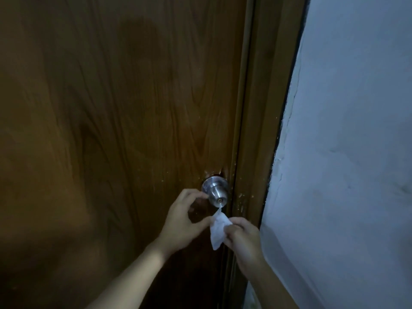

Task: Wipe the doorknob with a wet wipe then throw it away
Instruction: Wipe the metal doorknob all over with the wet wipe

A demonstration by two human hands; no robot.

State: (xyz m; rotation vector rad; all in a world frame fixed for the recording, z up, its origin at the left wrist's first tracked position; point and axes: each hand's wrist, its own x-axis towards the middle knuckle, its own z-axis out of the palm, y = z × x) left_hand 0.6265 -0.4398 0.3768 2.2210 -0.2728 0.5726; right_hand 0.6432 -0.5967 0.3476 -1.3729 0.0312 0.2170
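Observation:
A round silver doorknob [216,192] sits on a brown wooden door [116,121], near the door's right edge. Just below the knob hangs a white wet wipe [218,229], its top corner almost touching the knob's underside. My right hand [244,238] grips the wipe's right side between thumb and fingers. My left hand [184,219] is to the left of the knob. Its fingertips reach the knob's left side and its thumb tip touches the wipe's left edge.
The brown door frame [265,121] runs down just right of the knob. A rough white wall [352,152] fills the right side. The scene is dim. No bin is in view.

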